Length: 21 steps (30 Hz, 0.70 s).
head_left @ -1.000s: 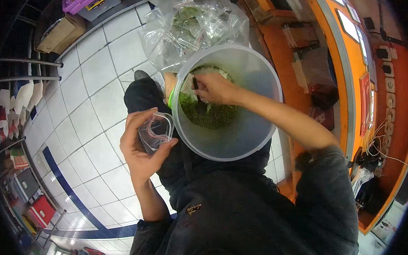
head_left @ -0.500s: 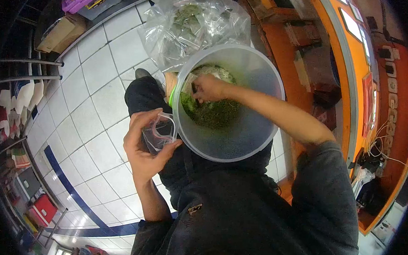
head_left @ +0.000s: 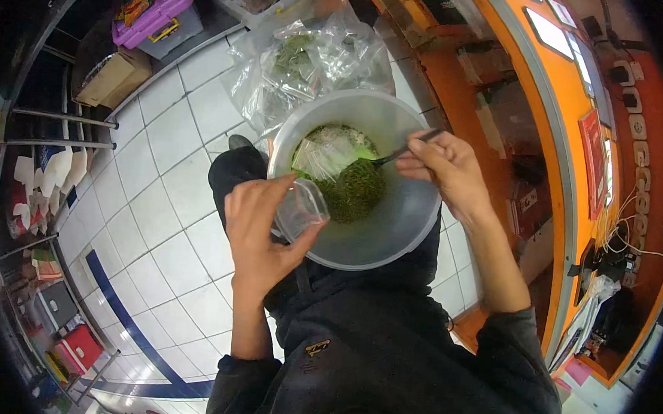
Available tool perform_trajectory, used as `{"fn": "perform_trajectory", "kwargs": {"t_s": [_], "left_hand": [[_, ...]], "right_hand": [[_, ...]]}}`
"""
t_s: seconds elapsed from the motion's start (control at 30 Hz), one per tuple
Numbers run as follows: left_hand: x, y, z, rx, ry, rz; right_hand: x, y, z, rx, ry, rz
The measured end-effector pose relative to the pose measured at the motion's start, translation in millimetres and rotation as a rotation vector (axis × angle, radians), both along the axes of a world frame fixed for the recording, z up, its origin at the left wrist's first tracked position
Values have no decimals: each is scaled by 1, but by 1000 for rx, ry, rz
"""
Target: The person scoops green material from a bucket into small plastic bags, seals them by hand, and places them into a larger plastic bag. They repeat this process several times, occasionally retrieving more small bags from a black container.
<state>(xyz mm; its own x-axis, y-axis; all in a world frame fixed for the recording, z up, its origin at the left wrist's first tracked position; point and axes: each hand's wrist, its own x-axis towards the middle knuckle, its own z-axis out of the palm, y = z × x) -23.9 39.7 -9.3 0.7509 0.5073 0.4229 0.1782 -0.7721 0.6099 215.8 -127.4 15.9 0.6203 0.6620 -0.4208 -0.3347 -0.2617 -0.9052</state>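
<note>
My left hand (head_left: pixel 254 222) grips a small clear plastic cup (head_left: pixel 302 210) between thumb and fingers, tilted at the near left rim of a large translucent bucket (head_left: pixel 412 237). My right hand (head_left: pixel 448 164) is closed on the handle of a dark spoon (head_left: pixel 406 147), held over the bucket. The spoon's bowl is hidden among fine green plant bits (head_left: pixel 356 189). A crumpled clear plastic sheet (head_left: pixel 323 148) lies inside the bucket beside the green bits. The bucket rests at my lap.
A clear plastic bag (head_left: pixel 309 63) with green material stands on the white tiled floor (head_left: pixel 167 191) beyond the bucket. An orange counter (head_left: pixel 533 75) runs along the right. A cardboard box (head_left: pixel 113 79) and a purple-lidded bin (head_left: pixel 158 18) sit at the upper left.
My right hand has risen out of the bucket and moved right, with the spoon now showing. My left hand has brought the cup rightward, over the bucket's rim.
</note>
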Motion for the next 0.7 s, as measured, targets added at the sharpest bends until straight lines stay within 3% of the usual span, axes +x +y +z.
{"fn": "perform_trajectory", "kwargs": {"t_s": [0.17,0.37,0.43,0.47,0.53,0.7], "left_hand": [[26,-25,3,71,31,-2],[51,-54,-1,81,-59,11],[56,-60,-3,88,-101,33],[59,-62,-4,69,-128,47],[60,-62,-6,54,-155,61],[59,-58,-11,10,-129,167]], "right_hand": [[-10,-26,6,109,92,-129],[-36,-25,12,213,-46,-91],[-48,-25,24,156,-361,27],[-48,-26,30,161,-360,28],[-46,-27,42,214,-954,318],[-41,-36,68,287,-1091,214]]}}
